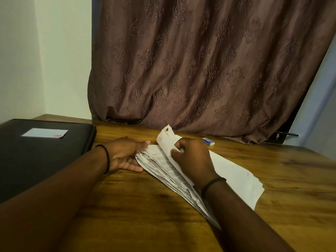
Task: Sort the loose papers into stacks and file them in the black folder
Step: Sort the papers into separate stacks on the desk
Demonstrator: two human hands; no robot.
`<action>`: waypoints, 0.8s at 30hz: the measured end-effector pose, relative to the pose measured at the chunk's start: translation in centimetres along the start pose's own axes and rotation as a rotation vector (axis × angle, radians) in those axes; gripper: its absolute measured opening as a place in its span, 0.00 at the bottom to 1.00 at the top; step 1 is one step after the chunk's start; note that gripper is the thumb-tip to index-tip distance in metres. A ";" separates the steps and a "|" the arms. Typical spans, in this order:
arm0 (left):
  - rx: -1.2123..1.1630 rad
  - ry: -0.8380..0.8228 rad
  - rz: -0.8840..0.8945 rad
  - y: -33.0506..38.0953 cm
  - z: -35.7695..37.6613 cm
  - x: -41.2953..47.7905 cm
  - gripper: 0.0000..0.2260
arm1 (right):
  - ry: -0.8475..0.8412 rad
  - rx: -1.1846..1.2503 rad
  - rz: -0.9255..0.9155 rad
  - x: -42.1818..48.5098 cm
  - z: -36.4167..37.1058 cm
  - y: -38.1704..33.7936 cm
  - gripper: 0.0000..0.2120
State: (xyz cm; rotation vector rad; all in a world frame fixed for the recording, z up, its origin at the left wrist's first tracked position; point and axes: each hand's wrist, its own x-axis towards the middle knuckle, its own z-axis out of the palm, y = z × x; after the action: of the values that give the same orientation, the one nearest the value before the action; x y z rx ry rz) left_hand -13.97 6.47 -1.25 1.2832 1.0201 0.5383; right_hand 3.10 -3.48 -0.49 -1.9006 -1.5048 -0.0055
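Observation:
A thick stack of printed white papers [163,168] lies slanted on the wooden table [145,206], in the middle of the view. My right hand [192,159] pinches the top sheet [168,138] and curls its upper corner up off the stack. My left hand [125,153] rests against the stack's left edge with its fingers straight, thumb under the corner. The black folder [41,153] lies closed at the left, a pale label [44,133] on its cover.
A small blue and white box [208,141] lies on the table behind the papers, near the brown patterned curtain [200,60]. The curtain hangs down onto the table's back edge. A white wall stands at the left.

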 end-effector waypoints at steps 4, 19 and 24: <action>-0.023 -0.039 -0.019 -0.1 0.6 -0.2 0.06 | 0.011 -0.007 -0.012 -0.1 0.0 -0.1 0.09; -0.058 -0.017 0.039 -0.2 1.0 0.0 0.07 | -0.217 -0.250 -0.142 -0.8 0.4 -0.8 0.25; -0.070 -0.020 0.034 -0.3 0.8 0.1 0.11 | -0.125 -0.235 -0.100 -0.6 0.2 -0.9 0.11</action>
State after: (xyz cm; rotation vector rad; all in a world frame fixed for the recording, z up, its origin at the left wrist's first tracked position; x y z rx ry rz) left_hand -13.28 6.07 -1.61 1.2438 0.9561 0.5812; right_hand 2.10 -3.86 -0.43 -2.0385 -1.7475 -0.1159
